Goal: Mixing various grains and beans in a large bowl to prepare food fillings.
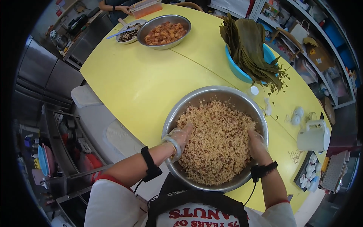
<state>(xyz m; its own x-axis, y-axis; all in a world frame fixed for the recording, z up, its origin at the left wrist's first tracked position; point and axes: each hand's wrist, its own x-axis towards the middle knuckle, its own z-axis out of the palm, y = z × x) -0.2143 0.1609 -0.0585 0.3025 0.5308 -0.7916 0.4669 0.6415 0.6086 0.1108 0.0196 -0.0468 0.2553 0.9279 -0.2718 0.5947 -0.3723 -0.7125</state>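
A wide steel bowl [176,108] stands on the yellow table in front of me, heaped with a grain mixture [215,143] flecked with reddish-brown bits. My left hand [180,138], in a thin clear plastic glove, reaches into the left side of the heap, fingers stretched out and partly sunk in the grain. On the opposite side, between the heap and the bowl's wall, my right hand [257,145] lies with its fingers stretched out, their tips partly covered by grain. Neither hand visibly grips a separate object.
Beyond the bowl, a blue basin [238,70] holds long dark green leaves [251,45]. Farther back are a steel bowl of meat chunks [166,34] and a dish of dark strips [128,36]. A white pitcher [314,136] stands right. A person's hand [123,9] touches a plastic container [145,8].
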